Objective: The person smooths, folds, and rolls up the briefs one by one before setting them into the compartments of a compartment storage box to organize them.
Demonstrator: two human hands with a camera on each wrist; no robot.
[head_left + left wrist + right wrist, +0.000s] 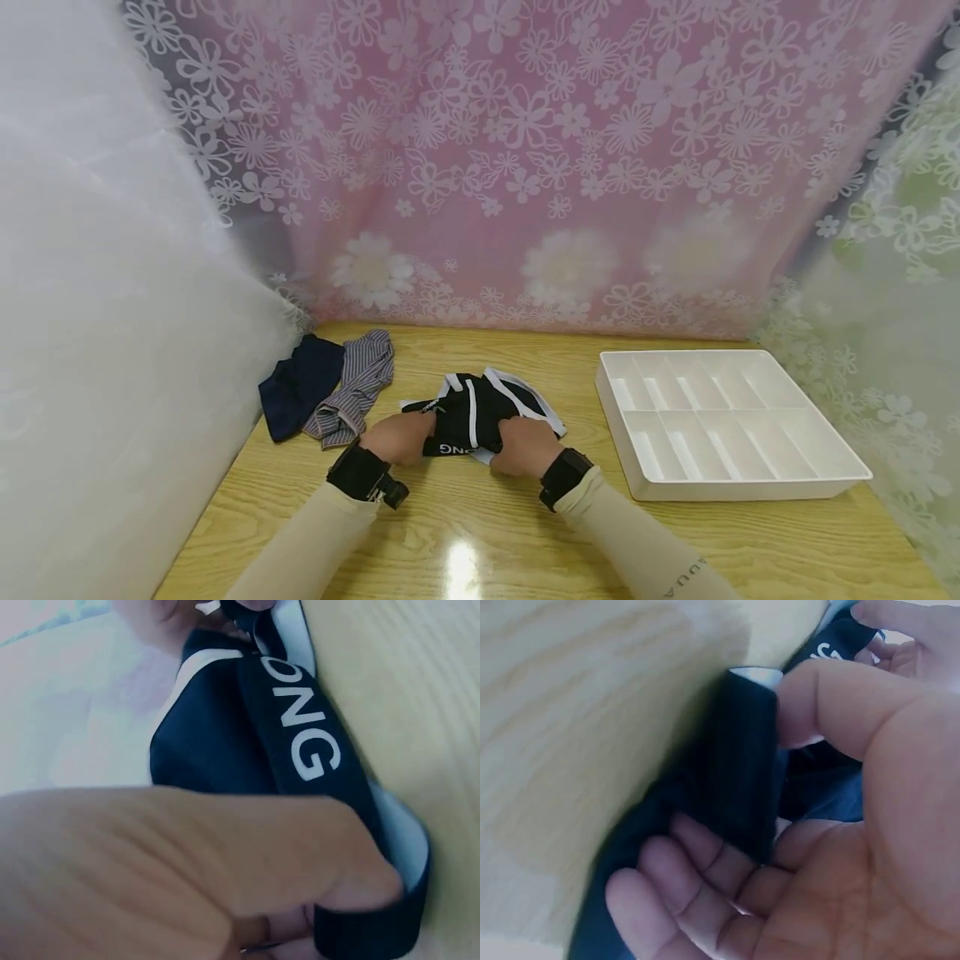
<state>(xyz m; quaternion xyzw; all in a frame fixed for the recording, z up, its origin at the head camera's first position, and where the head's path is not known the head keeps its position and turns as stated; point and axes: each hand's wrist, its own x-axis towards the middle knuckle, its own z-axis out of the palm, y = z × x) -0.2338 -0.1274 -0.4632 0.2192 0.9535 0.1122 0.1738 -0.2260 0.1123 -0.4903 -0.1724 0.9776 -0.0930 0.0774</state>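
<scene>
A: Where does the black garment (487, 414) lie?

B: In the middle of the table (517, 542), between the hands. The navy cloth (303, 385) and the striped cloth (366, 375) lie to its left, touching each other; the white divided tray (750, 481) stands well apart to its right.

A: And the hands?

B: Both are grasping it. The left hand (401, 436) pinches the left end of the lettered waistband (300, 727), thumb pressed on the band and fingers curled beneath. The right hand (527, 446) grips the band's other end between thumb and fingers.

A: What would serve the handling best from here?

B: Even tension, probably. The band looks folded over at the left hand, so the thumb could work that roll out before any crease sets.

A: And the far part?

B: It fans out, with white trim standing off to the far right. Cloth this soft likely slips and bunches, so a light outward pull, kept low over the table, should square it better than lifting.
</scene>
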